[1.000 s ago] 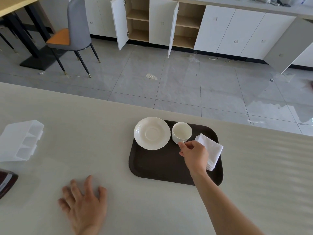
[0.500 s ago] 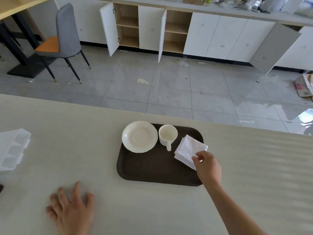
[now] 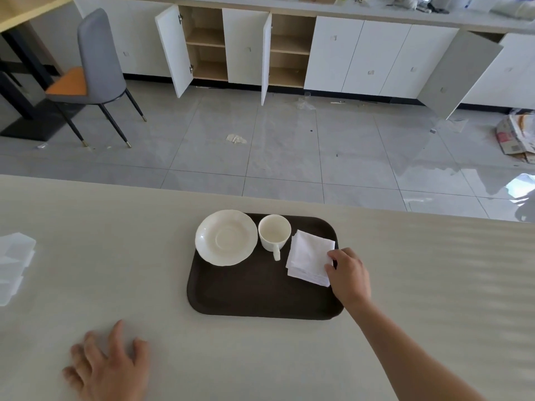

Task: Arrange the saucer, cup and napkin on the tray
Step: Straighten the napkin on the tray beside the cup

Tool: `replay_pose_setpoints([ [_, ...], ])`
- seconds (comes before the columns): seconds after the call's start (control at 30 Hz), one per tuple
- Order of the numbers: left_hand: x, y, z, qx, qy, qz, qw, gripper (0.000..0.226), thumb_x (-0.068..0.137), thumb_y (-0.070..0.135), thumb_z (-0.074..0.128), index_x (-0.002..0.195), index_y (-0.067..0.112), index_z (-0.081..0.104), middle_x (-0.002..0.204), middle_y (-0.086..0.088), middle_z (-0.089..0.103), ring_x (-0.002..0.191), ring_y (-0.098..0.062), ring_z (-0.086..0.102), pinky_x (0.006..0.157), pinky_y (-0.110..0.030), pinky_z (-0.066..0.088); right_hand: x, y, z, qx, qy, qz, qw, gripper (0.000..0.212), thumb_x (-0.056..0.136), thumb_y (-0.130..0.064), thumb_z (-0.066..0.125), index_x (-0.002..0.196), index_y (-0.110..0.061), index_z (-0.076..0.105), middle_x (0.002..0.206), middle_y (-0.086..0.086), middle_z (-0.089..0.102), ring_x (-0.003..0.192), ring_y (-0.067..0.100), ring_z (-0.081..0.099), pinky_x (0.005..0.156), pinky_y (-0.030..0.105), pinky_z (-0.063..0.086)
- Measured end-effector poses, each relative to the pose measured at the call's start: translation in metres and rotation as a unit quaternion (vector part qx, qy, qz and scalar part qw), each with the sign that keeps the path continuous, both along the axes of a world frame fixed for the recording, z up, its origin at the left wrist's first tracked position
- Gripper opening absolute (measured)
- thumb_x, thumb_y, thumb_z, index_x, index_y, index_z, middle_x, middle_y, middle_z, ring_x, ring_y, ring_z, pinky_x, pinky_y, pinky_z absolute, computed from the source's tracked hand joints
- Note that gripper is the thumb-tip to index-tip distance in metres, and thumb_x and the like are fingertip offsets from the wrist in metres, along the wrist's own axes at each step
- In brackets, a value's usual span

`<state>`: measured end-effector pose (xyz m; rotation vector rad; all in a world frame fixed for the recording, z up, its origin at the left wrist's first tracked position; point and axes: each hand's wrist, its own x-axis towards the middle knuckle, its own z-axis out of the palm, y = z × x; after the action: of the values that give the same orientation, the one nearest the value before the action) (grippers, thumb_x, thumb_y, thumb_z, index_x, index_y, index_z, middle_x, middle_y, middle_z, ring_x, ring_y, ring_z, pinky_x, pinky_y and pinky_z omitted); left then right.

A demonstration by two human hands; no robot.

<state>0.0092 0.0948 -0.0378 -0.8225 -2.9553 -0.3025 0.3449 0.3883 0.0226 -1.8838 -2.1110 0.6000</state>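
Observation:
A dark brown tray (image 3: 254, 293) lies on the pale table. On its far left corner sits a white saucer (image 3: 226, 237), overhanging the rim a little. A white cup (image 3: 274, 232) stands upright beside it, handle pointing toward me. A folded white napkin (image 3: 308, 257) lies at the tray's right side. My right hand (image 3: 348, 274) pinches the napkin's right edge between thumb and fingers. My left hand (image 3: 108, 369) rests flat on the table near me, fingers spread, holding nothing.
A translucent plastic organiser (image 3: 14, 264) sits at the table's left edge. Beyond the table's far edge are a tiled floor, white cabinets (image 3: 362, 56) with some doors open, and a grey chair (image 3: 95, 70).
My right hand left the cup's handle and went right to the napkin, which has shifted fully onto the tray. The camera tilted up a bit.

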Motion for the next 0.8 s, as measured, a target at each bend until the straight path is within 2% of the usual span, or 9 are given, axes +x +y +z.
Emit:
replay_pose_setpoints([
  [0.07, -0.003, -0.004, 0.004, -0.068, -0.035, -0.03, 0.997, 0.069, 0.085, 0.05, 0.029, 0.143, 0.015, 0.044, 0.149, -0.024, 0.032, 0.136, -0.047, 0.03, 0.106, -0.067, 0.027, -0.002, 0.005, 0.001, 0.005, -0.006, 0.014, 1.0, 0.027, 0.089, -0.005, 0.059, 0.114, -0.008, 0.069, 0.106, 0.008, 0.065, 0.106, 0.029, 0.057, 0.078, 0.035, 0.049],
  [0.17, -0.001, -0.004, 0.011, -0.077, -0.047, -0.03, 0.995, 0.071, 0.084, 0.051, 0.027, 0.144, 0.015, 0.042, 0.149, -0.023, 0.03, 0.136, -0.046, 0.027, 0.105, -0.066, 0.028, -0.001, 0.011, 0.003, 0.003, 0.001, 0.015, 1.0, 0.031, 0.089, -0.005, 0.058, 0.118, -0.009, 0.068, 0.11, 0.007, 0.065, 0.109, 0.028, 0.057, 0.08, 0.036, 0.05],
  [0.23, 0.004, 0.005, 0.02, -0.029, -0.067, -0.002, 0.997, 0.075, 0.078, 0.052, 0.031, 0.139, 0.011, 0.049, 0.147, -0.028, 0.035, 0.135, -0.049, 0.031, 0.107, -0.067, 0.026, 0.002, 0.01, 0.004, -0.001, 0.014, 0.011, 1.0, 0.032, 0.09, -0.009, 0.06, 0.121, -0.011, 0.068, 0.11, 0.005, 0.064, 0.109, 0.027, 0.057, 0.081, 0.035, 0.05],
  [0.3, 0.014, 0.016, 0.028, 0.061, -0.051, -0.02, 0.997, 0.071, 0.073, 0.046, 0.038, 0.123, 0.001, 0.062, 0.132, -0.035, 0.05, 0.123, -0.054, 0.047, 0.099, -0.067, 0.036, 0.007, 0.005, 0.005, -0.003, 0.012, 0.024, 1.0, 0.032, 0.09, -0.021, 0.066, 0.121, -0.015, 0.067, 0.111, 0.001, 0.063, 0.11, 0.024, 0.056, 0.079, 0.034, 0.049],
  [0.4, 0.056, 0.043, 0.047, 0.143, -0.026, -0.176, 0.974, 0.047, 0.081, 0.036, 0.043, 0.098, 0.006, 0.074, 0.104, -0.02, 0.067, 0.093, -0.04, 0.066, 0.078, -0.05, 0.053, 0.013, -0.011, 0.005, 0.01, -0.02, 0.087, 0.996, 0.047, 0.08, -0.043, 0.076, 0.121, -0.022, 0.066, 0.114, -0.006, 0.063, 0.109, 0.021, 0.051, 0.078, 0.032, 0.048],
  [0.5, 0.116, 0.084, 0.065, 0.195, -0.065, -0.347, 0.915, 0.029, 0.09, 0.032, 0.049, 0.094, 0.016, 0.072, 0.09, -0.001, 0.065, 0.083, -0.018, 0.061, 0.072, -0.028, 0.048, 0.02, -0.023, 0.005, 0.035, -0.058, 0.142, 0.987, 0.059, 0.069, -0.051, 0.082, 0.12, -0.025, 0.066, 0.114, -0.007, 0.062, 0.107, 0.022, 0.051, 0.086, 0.034, 0.048],
  [0.57, 0.153, 0.119, 0.075, 0.187, -0.085, -0.425, 0.882, 0.023, 0.086, 0.027, 0.055, 0.102, 0.017, 0.069, 0.092, 0.002, 0.063, 0.082, -0.014, 0.06, 0.069, -0.025, 0.049, 0.024, -0.025, 0.004, 0.043, -0.078, 0.16, 0.983, 0.056, 0.069, -0.047, 0.083, 0.118, -0.025, 0.066, 0.114, -0.006, 0.062, 0.106, 0.023, 0.052, 0.088, 0.035, 0.048],
  [0.63, 0.181, 0.151, 0.082, 0.138, -0.098, -0.467, 0.868, 0.031, 0.083, 0.027, 0.057, 0.111, 0.017, 0.065, 0.101, 0.001, 0.062, 0.086, -0.015, 0.061, 0.067, -0.027, 0.053, 0.027, -0.024, 0.005, 0.05, -0.087, 0.168, 0.981, 0.048, 0.071, -0.037, 0.084, 0.113, -0.023, 0.067, 0.111, -0.005, 0.061, 0.104, 0.025, 0.053, 0.086, 0.034, 0.048],
  [0.8, 0.207, 0.195, 0.071, -0.004, -0.107, -0.466, 0.878, 0.042, 0.084, 0.024, 0.055, 0.125, 0.016, 0.056, 0.133, -0.014, 0.052, 0.114, -0.027, 0.056, 0.08, -0.033, 0.055, 0.038, -0.018, 0.005, 0.062, -0.091, 0.182, 0.977, 0.038, 0.075, -0.036, 0.08, 0.109, -0.023, 0.068, 0.108, -0.005, 0.062, 0.101, 0.023, 0.053, 0.085, 0.03, 0.046],
])
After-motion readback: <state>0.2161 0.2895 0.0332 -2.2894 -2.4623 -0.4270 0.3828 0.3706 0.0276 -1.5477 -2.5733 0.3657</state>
